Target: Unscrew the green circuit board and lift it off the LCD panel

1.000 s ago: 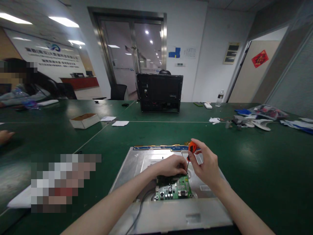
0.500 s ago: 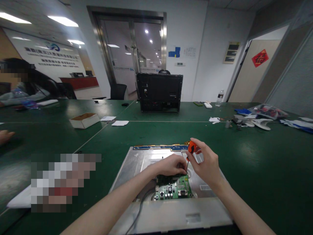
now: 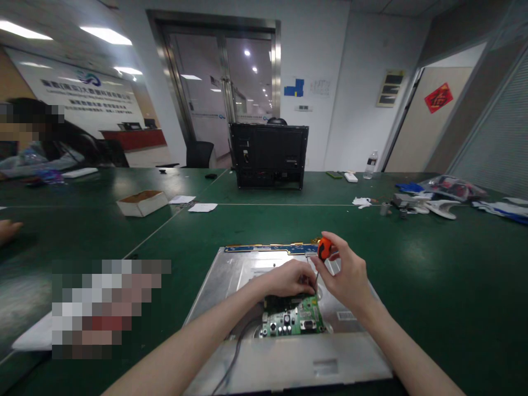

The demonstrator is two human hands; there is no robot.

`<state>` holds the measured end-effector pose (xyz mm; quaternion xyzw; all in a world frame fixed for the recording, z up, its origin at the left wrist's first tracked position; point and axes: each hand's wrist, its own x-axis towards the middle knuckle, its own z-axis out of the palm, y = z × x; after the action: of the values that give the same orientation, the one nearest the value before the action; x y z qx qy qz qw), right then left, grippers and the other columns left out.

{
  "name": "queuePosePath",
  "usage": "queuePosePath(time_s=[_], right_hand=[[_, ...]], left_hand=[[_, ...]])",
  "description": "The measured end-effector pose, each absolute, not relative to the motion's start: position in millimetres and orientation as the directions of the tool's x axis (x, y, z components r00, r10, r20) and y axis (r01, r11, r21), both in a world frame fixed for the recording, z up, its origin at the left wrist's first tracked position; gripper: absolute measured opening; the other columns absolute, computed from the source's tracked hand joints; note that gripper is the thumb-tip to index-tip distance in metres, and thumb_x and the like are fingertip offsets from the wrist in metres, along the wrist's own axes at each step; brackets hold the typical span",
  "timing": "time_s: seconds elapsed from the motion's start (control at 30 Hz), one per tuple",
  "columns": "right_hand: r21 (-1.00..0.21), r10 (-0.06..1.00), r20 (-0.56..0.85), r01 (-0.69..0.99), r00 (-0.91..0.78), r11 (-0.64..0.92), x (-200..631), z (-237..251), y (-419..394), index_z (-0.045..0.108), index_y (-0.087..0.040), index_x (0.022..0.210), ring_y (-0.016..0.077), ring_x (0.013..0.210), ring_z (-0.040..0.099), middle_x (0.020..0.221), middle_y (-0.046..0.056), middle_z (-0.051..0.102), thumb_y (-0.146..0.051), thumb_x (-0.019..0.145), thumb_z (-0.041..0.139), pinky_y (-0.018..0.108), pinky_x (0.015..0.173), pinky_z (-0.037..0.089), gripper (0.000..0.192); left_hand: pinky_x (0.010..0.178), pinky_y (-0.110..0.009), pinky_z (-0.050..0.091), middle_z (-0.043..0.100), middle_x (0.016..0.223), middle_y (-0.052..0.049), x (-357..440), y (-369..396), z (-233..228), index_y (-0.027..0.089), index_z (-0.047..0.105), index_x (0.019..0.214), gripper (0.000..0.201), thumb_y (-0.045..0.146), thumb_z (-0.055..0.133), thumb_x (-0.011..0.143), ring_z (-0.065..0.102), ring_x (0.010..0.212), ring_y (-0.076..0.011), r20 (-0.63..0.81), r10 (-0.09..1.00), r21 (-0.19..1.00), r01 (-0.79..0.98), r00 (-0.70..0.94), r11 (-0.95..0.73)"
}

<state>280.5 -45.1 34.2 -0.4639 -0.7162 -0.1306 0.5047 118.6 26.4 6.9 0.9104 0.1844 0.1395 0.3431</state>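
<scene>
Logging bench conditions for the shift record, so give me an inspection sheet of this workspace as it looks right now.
Surface: green table, shared.
Job's things: metal panel lying flat; green circuit board on it.
Clutter: cardboard box, papers, parts pile, water bottle.
Grippers: left hand rests at the board's far edge; right hand grips an orange screwdriver, tip down.
Cables: grey cable from the board.
Surroundings: black monitor back, glass doors, another person's hand.

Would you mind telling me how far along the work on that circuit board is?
Done: the metal panel lies flat on the green table with its green circuit board exposed. In hand: the right hand holds an orange screwdriver upright at the board's top edge, while the left hand steadies there. Left: the board sits in place, cable attached.
</scene>
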Motion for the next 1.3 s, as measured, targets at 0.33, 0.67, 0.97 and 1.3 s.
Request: queuePosePath(time_s=[0.33, 0.67, 0.97, 1.3], right_hand=[[-0.278, 0.513, 0.857, 0.798, -0.045, 0.534, 279.1, 35.4, -45.9, 0.050, -0.020, 0.123, 0.0157, 0.062, 0.062, 0.085, 0.004, 0.067, -0.028, 0.088, 0.056, 0.028, 0.057, 0.051, 0.036], [-0.303, 0.565, 0.823, 0.797, -0.056, 0.522, 279.3, 36.7, -46.0, 0.051, -0.020, 0.125, 0.0156, 0.063, 0.062, 0.081, 0.004, 0.067, -0.028, 0.089, 0.054, 0.028, 0.058, 0.050, 0.037], [-0.319, 0.591, 0.801, 0.769, -0.093, 0.553, 281.0, 34.8, -47.4, 0.044, -0.021, 0.131, 0.0169, 0.064, 0.063, 0.086, 0.005, 0.068, -0.026, 0.090, 0.048, 0.029, 0.059, 0.052, 0.041], [-0.236, 0.515, 0.846, 0.766, -0.141, 0.598, 280.8, 37.5, -45.0, 0.046, -0.022, 0.131, 0.0171, 0.067, 0.062, 0.086, 0.004, 0.064, -0.023, 0.088, 0.055, 0.029, 0.058, 0.052, 0.044]], left_hand=[[0.057, -0.017, 0.037, 0.058, 0.066, 0.003, 118.1, 25.5, 7.5, 0.013, 0.071, 0.078, 0.006, 0.008, 0.072, 0.076, 0.051, 0.061, -0.0100, 0.135, 0.437, 0.706, 0.223, 0.889, -0.672], [0.058, -0.017, 0.039, 0.059, 0.067, 0.003, 117.9, 26.5, 6.1, 0.014, 0.071, 0.081, 0.006, 0.009, 0.071, 0.077, 0.052, 0.062, -0.0107, 0.113, 0.434, 0.731, 0.221, 0.894, -0.645], [0.060, -0.019, 0.040, 0.062, 0.071, 0.001, 117.6, 26.4, 5.7, 0.013, 0.069, 0.081, 0.003, 0.013, 0.071, 0.078, 0.055, 0.066, -0.0124, 0.091, 0.452, 0.732, 0.248, 0.888, -0.634], [0.058, -0.019, 0.038, 0.061, 0.066, 0.002, 117.8, 25.6, 7.2, 0.013, 0.066, 0.075, 0.006, 0.011, 0.071, 0.077, 0.053, 0.062, -0.0116, 0.109, 0.448, 0.728, 0.235, 0.887, -0.643]])
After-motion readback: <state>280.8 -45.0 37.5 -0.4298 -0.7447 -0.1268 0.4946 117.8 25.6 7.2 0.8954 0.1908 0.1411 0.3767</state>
